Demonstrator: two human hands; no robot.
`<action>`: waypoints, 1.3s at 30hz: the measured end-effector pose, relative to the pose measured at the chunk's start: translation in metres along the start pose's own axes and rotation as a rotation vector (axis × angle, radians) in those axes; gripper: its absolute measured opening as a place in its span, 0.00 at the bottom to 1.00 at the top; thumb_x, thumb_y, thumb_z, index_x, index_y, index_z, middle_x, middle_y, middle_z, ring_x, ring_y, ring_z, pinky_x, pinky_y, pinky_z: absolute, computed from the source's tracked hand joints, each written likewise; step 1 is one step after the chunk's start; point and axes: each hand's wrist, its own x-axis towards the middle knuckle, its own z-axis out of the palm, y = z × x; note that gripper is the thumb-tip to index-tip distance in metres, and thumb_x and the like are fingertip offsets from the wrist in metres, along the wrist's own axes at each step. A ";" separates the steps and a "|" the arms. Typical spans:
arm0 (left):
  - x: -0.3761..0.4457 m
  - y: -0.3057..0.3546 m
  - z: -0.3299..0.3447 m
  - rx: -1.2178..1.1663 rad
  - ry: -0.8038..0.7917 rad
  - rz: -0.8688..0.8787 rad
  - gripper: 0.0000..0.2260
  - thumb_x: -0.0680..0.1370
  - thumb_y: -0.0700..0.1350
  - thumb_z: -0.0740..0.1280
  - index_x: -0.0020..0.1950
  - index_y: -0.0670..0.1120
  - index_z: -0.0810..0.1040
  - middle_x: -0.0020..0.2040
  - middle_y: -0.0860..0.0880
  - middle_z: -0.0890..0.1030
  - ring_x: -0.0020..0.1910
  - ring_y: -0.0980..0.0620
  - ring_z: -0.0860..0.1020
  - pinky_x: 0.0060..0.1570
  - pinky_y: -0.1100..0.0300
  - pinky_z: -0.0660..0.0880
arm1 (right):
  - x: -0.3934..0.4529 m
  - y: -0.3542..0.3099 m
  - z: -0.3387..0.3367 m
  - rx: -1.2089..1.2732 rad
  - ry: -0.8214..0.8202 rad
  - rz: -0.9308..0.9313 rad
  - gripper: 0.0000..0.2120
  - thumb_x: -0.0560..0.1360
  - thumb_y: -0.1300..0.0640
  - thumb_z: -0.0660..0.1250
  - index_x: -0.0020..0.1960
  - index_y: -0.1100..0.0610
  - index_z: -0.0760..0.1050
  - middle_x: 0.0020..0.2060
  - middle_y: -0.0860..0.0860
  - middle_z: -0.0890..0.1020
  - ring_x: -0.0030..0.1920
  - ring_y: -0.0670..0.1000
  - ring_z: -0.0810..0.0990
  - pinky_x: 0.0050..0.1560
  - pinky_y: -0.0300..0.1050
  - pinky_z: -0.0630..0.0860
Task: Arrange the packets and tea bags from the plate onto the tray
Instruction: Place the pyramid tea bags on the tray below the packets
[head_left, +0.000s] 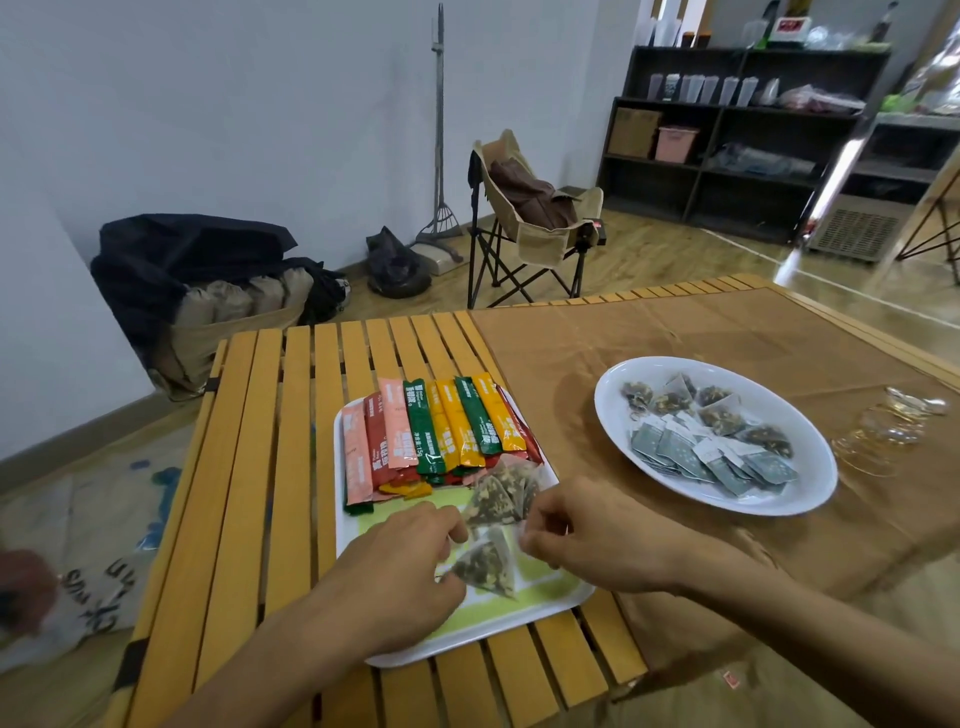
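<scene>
Both hands work over the near half of the tray (358, 525), which sits on the slatted table (249, 467). The left hand (400, 566) has its fingers curled down onto the tray, fingertips at the left corner of the near tea bag (485, 566); whether it truly pinches the mesh or only steadies it I cannot tell. The right hand (582, 535) has finger and thumb drawn together at the bag's right side, seemingly nipping its string or a fold of mesh (the contact itself is too small to make out).

A second cluster of tea bags (501, 491) lies just beyond, touching the near ends of the stick packets (441, 431), which fill the far half of the tray in a tight row. More bags, with their paper tags (711, 457), remain on the plate (810, 488) to the right, on the brown cloth (623, 332).

These pyramid bags look very light and soft: thin mesh over loose leaf, easily crushed or snagged, and likely to tip over. Best taken by the top point or a seam edge with a gentle pinch, or lifted by the tag. The strings will probably tangle, so each bag wants separating before it is lifted. The sticks are stiffer, glossy and probably slippery; they would be gripped across the middle.
</scene>
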 end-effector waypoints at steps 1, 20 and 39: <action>0.000 0.001 0.002 0.007 -0.027 -0.001 0.12 0.75 0.57 0.64 0.57 0.60 0.68 0.47 0.62 0.69 0.44 0.61 0.69 0.37 0.65 0.65 | 0.000 0.000 0.002 -0.005 -0.021 0.005 0.10 0.77 0.51 0.68 0.43 0.57 0.81 0.36 0.48 0.82 0.34 0.39 0.76 0.34 0.33 0.70; 0.022 -0.016 -0.005 0.243 0.352 -0.123 0.06 0.79 0.46 0.60 0.44 0.55 0.65 0.43 0.55 0.67 0.39 0.53 0.70 0.31 0.59 0.66 | 0.008 0.015 0.002 -0.291 0.132 0.156 0.08 0.74 0.47 0.68 0.42 0.52 0.78 0.39 0.46 0.82 0.40 0.48 0.81 0.38 0.45 0.76; 0.031 -0.009 0.013 0.112 0.341 -0.178 0.07 0.77 0.52 0.64 0.39 0.53 0.71 0.38 0.55 0.74 0.37 0.56 0.73 0.31 0.58 0.70 | 0.027 0.037 0.003 -0.248 0.301 0.190 0.06 0.76 0.48 0.69 0.50 0.48 0.77 0.43 0.45 0.81 0.43 0.48 0.80 0.38 0.42 0.73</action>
